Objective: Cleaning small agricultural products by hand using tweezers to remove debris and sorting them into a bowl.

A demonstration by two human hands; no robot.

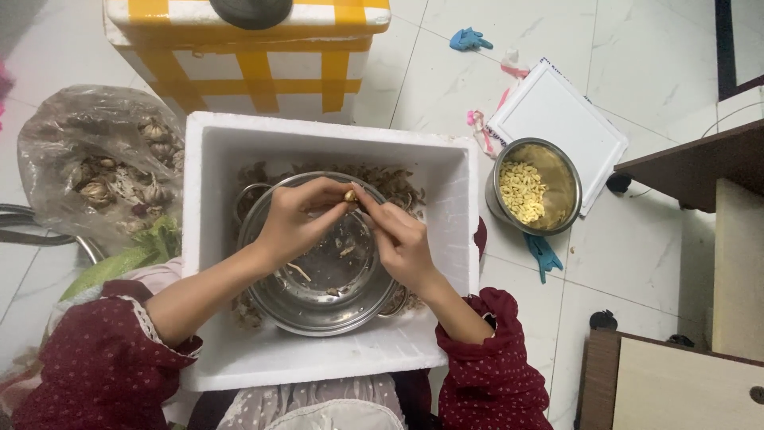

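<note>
Our left hand (296, 219) and right hand (400, 239) meet fingertip to fingertip over the steel bowl (326, 306), both pinched on one small clove (349, 195), nearer our left palm.

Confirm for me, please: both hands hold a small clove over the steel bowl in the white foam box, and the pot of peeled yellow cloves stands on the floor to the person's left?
Not quite. The head view shows the pot of peeled yellow cloves on the floor to the person's right, not left. The rest holds: the left hand and right hand hold a small clove over the steel bowl in the white foam box.
</note>
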